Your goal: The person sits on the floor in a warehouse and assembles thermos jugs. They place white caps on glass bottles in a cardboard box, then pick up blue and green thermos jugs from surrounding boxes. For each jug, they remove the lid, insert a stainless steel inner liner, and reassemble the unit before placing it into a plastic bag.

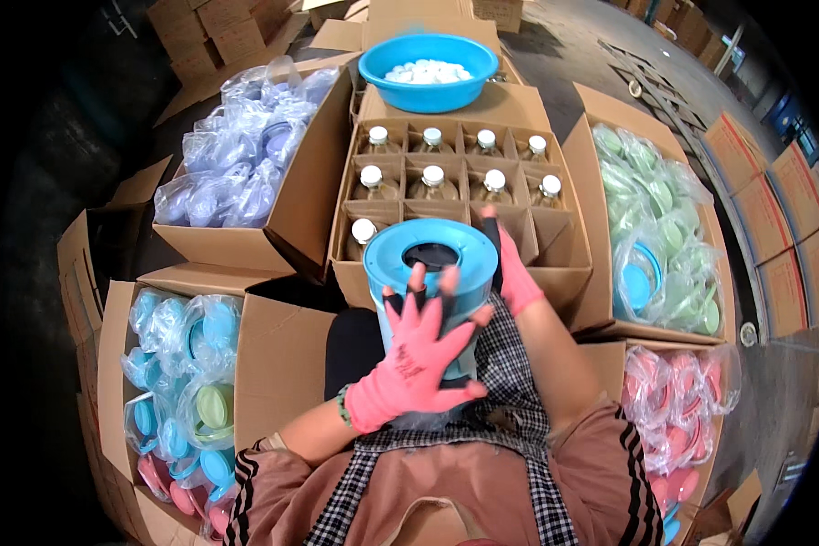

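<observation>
A light-blue plastic container (387, 250) with a wide ring-shaped top and a round dark hole stands in front of my body. My left hand (409, 364), in a pink glove with bare fingertips, lies across its front and top, fingers spread. Beside the container's right edge is my right hand (511, 268), gloved alike, fingers stretched upward and partly blurred; whether it touches the container I cannot tell. Just beyond, a divided cardboard box (555, 255) holds several clear bottles (432, 185) with white caps. Some front compartments show no bottle.
A blue basin (428, 96) of white caps sits behind the bottles. Open cartons surround me: bagged purple parts (246, 155) far left, blue ones (177, 364) near left, green ones (655, 200) far right, pink ones (673, 400) near right. Stacked boxes (783, 237) stand further right.
</observation>
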Demonstrator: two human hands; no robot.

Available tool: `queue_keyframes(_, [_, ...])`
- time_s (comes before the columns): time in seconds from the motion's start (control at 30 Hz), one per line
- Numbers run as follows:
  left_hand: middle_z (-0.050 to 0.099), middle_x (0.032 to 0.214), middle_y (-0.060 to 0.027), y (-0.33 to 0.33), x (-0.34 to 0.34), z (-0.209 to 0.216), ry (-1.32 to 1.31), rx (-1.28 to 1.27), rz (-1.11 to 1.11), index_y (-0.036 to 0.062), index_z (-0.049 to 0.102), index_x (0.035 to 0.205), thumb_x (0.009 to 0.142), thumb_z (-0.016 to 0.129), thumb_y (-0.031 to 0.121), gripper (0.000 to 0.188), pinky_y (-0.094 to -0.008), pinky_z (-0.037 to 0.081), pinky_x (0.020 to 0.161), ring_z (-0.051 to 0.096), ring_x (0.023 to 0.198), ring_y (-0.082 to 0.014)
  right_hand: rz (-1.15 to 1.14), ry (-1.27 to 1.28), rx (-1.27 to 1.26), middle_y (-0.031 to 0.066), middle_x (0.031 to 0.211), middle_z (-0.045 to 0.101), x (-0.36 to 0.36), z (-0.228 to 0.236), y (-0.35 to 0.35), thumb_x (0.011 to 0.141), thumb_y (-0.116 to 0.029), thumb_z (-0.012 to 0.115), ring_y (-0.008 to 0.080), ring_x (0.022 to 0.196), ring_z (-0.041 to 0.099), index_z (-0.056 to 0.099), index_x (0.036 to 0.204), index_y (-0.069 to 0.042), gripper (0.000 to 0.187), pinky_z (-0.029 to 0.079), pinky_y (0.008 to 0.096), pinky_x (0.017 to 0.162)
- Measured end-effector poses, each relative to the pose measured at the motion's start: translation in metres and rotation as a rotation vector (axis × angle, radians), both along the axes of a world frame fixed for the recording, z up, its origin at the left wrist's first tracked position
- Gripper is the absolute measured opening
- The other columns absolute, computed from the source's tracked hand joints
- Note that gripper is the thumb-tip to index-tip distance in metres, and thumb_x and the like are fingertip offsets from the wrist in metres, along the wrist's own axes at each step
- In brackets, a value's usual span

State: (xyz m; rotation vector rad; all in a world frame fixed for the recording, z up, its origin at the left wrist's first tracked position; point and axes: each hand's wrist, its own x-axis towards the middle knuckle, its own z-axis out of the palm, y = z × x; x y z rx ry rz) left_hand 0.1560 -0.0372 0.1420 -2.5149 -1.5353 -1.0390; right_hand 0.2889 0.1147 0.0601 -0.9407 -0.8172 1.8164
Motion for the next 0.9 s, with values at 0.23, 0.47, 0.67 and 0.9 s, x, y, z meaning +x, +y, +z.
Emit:
queue_keyframes(0.23, [0.031, 0.13, -0.025, 0.017, -0.037, -0.007, -0.198, -0.071, 0.249, -0.0012, 0.041, 0.113, 0.08, 0.041, 0.019, 0.038, -0.0504, 0.019, 0.098, 0.026, 0.12, -0.0437, 0.026, -0.011, 0.239, 0.0098, 0.115, 0.049, -0.017, 0.009, -0.024, 0.088, -0.033, 0.046, 0.0162, 0.107, 0.044, 0.043, 0.117, 0.0, 0.043, 0.035, 0.0289, 0.091])
queue_keyframes(0.47, [0.032, 0.126, -0.0249, 0.019, -0.059, -0.021, -1.103, -0.21, 0.286, -0.0004, 0.036, 0.123, 0.076, 0.046, 0.01, 0.049, -0.0487, 0.021, 0.1, 0.029, 0.119, -0.0423, -0.048, -0.182, 0.466, 0.0097, 0.116, 0.049, -0.031, 0.001, -0.039, 0.088, -0.043, 0.044, 0.0186, 0.11, 0.044, 0.045, 0.119, -0.001, 0.052, 0.031, 0.0291, 0.096])
queue_keyframes(0.67, [0.045, 0.117, -0.0147, 0.004, -0.042, 0.029, 0.131, 0.415, 0.127, 0.0077, 0.052, 0.111, 0.056, 0.07, 0.033, 0.063, -0.0574, 0.026, 0.094, 0.04, 0.112, -0.0327, 0.333, 0.551, 0.218, 0.0157, 0.118, 0.048, -0.028, 0.094, -0.002, 0.09, -0.049, 0.027, 0.025, 0.107, 0.048, 0.035, 0.125, 0.0, 0.061, 0.038, 0.0375, 0.093])
queue_keyframes(0.9, [0.057, 0.103, -0.0079, 0.07, -0.118, -0.058, -1.735, -0.533, -0.093, 0.0049, 0.051, 0.109, 0.08, 0.059, 0.023, 0.035, -0.0335, 0.044, 0.082, 0.056, 0.09, -0.0169, 0.035, -0.184, 0.279, 0.0101, 0.099, 0.05, -0.039, 0.036, 0.04, 0.084, -0.053, 0.044, 0.0181, 0.085, 0.055, 0.039, 0.119, 0.0, 0.064, 0.045, 0.0319, 0.074])
